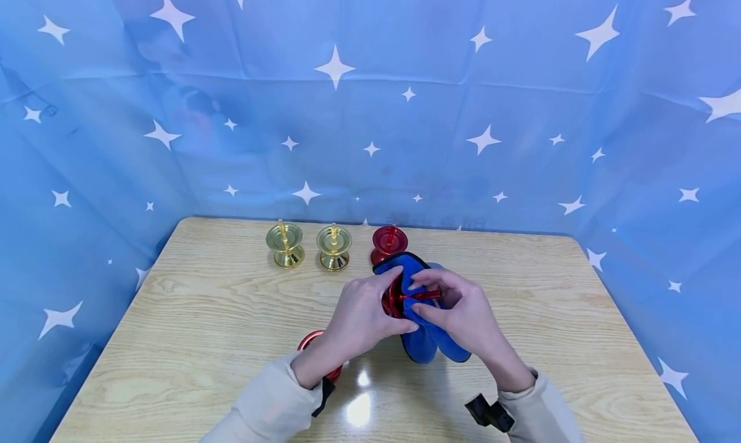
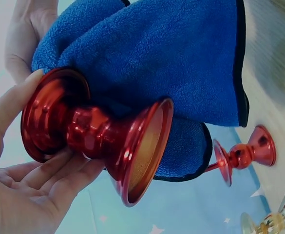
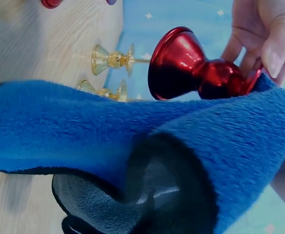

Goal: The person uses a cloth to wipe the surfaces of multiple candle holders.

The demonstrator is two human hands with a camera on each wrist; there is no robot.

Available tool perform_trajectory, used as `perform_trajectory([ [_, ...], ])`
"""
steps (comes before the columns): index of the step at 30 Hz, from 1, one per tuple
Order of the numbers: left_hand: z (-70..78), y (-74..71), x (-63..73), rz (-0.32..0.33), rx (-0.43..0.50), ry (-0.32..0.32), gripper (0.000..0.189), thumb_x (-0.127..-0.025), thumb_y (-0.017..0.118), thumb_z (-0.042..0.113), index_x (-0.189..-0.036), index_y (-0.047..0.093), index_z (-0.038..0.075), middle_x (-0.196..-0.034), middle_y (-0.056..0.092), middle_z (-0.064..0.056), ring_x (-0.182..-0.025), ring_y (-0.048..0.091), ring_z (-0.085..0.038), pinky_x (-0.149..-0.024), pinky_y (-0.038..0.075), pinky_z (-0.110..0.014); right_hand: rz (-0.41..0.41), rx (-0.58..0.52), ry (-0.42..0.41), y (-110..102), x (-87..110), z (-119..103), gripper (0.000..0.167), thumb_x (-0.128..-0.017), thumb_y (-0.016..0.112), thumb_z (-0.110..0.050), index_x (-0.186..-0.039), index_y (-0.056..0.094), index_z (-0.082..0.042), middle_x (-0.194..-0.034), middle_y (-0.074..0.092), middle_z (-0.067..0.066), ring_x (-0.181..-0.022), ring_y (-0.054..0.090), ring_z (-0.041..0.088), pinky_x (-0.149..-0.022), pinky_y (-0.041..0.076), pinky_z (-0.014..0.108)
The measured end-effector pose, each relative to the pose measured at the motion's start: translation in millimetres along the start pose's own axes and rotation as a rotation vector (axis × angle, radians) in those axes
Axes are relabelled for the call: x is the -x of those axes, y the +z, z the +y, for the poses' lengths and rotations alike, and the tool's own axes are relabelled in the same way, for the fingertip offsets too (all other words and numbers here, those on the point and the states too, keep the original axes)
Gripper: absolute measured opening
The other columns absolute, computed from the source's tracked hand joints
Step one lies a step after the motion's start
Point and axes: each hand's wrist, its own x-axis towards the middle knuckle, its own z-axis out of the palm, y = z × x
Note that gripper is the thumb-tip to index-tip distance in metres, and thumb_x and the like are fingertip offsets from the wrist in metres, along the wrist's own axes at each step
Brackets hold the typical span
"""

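Note:
My left hand (image 1: 361,311) grips a shiny red metal candle holder (image 2: 91,131) round its body, tipped on its side with the hollow base facing away from the right hand. Its thin red spike (image 1: 427,295) points toward my right hand (image 1: 460,308). With thumb and fingers, that hand pinches a blue fleecy cloth (image 1: 421,343) with black edging at the spike. In the left wrist view the cloth drapes behind the candle holder and hangs past it. Across the right wrist view, folds of cloth hide most of the right hand.
Along the back of the wooden table (image 1: 550,321) stand two gold candle holders (image 1: 287,258) and a red candle holder (image 1: 389,240). Another red metal piece (image 1: 310,339) lies partly hidden under my left forearm. A blue star-patterned curtain (image 1: 393,141) hangs behind the table.

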Motion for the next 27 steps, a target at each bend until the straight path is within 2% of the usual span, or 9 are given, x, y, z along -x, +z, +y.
perform_trajectory([
  [5,-1.4,-0.9,-1.5,-0.001,-0.018,0.015,0.073,-0.064,0.083,0.034,-0.124,0.055,0.001,-0.104,0.065,-0.012,-0.085,0.061,-0.025,-0.075,0.048,-0.035,0.002,0.0,-0.005,-3,-1.2,0,0.031,-0.075,0.073,-0.001,-0.104,0.063,-0.005,-0.092,0.064,0.006,-0.075,0.061,0.012,-0.062,0.052,0.027],
  [10,-1.9,-0.5,-0.6,-0.02,-0.049,0.006,0.073,-0.065,0.082,0.036,-0.123,0.056,0.0,-0.1,0.066,-0.012,-0.084,0.062,-0.025,-0.072,0.049,-0.033,-0.018,0.015,0.024,-4,-1.2,0,0.03,-0.075,0.073,-0.001,-0.103,0.064,-0.005,-0.09,0.065,0.007,-0.07,0.062,0.013,-0.061,0.052,0.028],
  [15,-1.6,-0.4,0.2,-0.011,-0.076,0.017,0.073,-0.065,0.082,0.036,-0.122,0.056,-0.001,-0.103,0.066,-0.014,-0.086,0.062,-0.026,-0.074,0.05,-0.034,-0.03,0.016,0.047,-10,-1.3,-3,0.03,-0.076,0.072,-0.002,-0.105,0.064,-0.004,-0.094,0.065,0.008,-0.071,0.061,0.013,-0.06,0.051,0.026],
  [20,-3.3,-0.3,0.6,-0.014,-0.075,0.01,0.072,-0.066,0.082,0.035,-0.121,0.056,-0.002,-0.103,0.066,-0.014,-0.086,0.063,-0.026,-0.073,0.05,-0.033,-0.036,-0.009,0.001,-20,-0.7,-8,0.029,-0.077,0.07,0.001,-0.106,0.064,-0.003,-0.086,0.062,0.006,-0.063,0.054,0.013,-0.051,0.045,0.023],
  [23,-6.8,0.0,0.9,-0.044,0.0,-0.033,0.071,-0.065,0.083,0.033,-0.121,0.056,-0.001,-0.106,0.065,-0.014,-0.09,0.062,-0.025,-0.073,0.05,-0.032,-0.034,-0.034,-0.055,-28,-0.8,-11,0.028,-0.077,0.068,0.005,-0.104,0.064,-0.001,-0.085,0.061,0.004,-0.057,0.052,0.013,-0.045,0.041,0.024],
  [27,-12.2,-0.8,-0.3,-0.093,0.218,-0.13,0.073,-0.064,0.084,0.029,-0.125,0.054,0.002,-0.115,0.061,-0.011,-0.098,0.059,-0.022,-0.078,0.049,-0.03,-0.002,-0.054,-0.129,-38,-3.2,-13,0.027,-0.076,0.067,0.01,-0.101,0.065,0.0,-0.087,0.062,0.003,-0.053,0.05,0.012,-0.044,0.039,0.024],
])
